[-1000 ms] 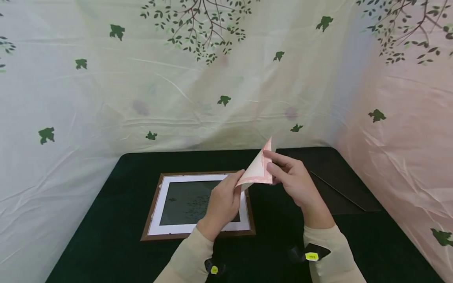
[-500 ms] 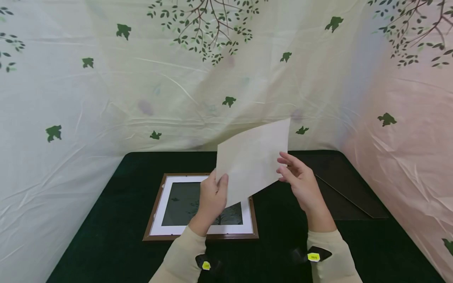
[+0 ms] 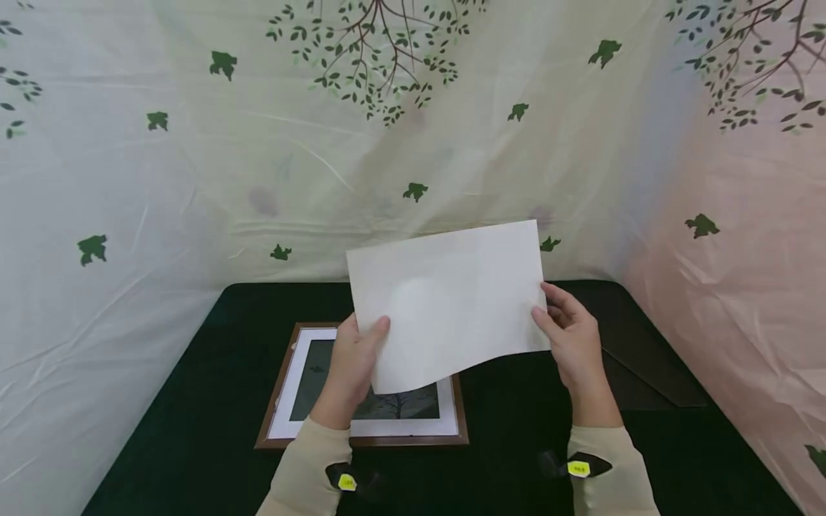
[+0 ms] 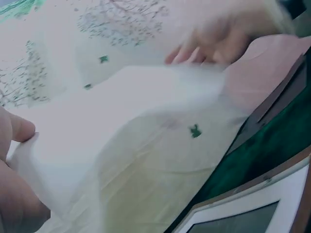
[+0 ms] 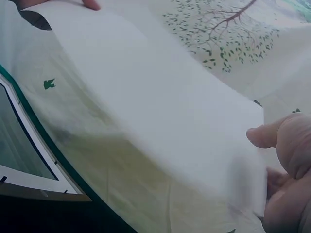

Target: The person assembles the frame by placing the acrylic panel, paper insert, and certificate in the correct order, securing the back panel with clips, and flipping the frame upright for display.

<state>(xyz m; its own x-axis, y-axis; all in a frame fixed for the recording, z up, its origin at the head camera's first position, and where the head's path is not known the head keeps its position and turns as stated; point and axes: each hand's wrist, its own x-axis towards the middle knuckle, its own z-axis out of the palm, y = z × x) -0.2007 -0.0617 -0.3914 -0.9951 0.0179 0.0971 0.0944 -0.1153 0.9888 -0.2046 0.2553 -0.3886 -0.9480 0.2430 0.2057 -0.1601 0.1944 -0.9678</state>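
A sheet of paper [image 3: 452, 301], its plain white side toward me, is held up above the table between both hands. My left hand [image 3: 353, 362] pinches its left edge, thumb on the near face. At the right edge my right hand [image 3: 574, 337] pinches it between thumb and fingers. The sheet bows a little along its lower edge, and its far face is hidden in the head view. Below and partly behind it lies a picture frame [image 3: 361, 441] with a brown border, white mat and dark glassy middle. The right wrist view shows the sheet [image 5: 160, 97] stretched between the hands.
A dark flat panel [image 3: 652, 373] with a thin strut lies at the table's right side. The table has a dark green cloth [image 3: 193, 401]. Pale curtains [image 3: 161, 193] printed with leaves and branches stand behind and at the sides.
The paper was curled over with a pink-bordered face showing; it has been opened out flat with the white side toward me. My left hand moved left, my right hand slightly right and down.
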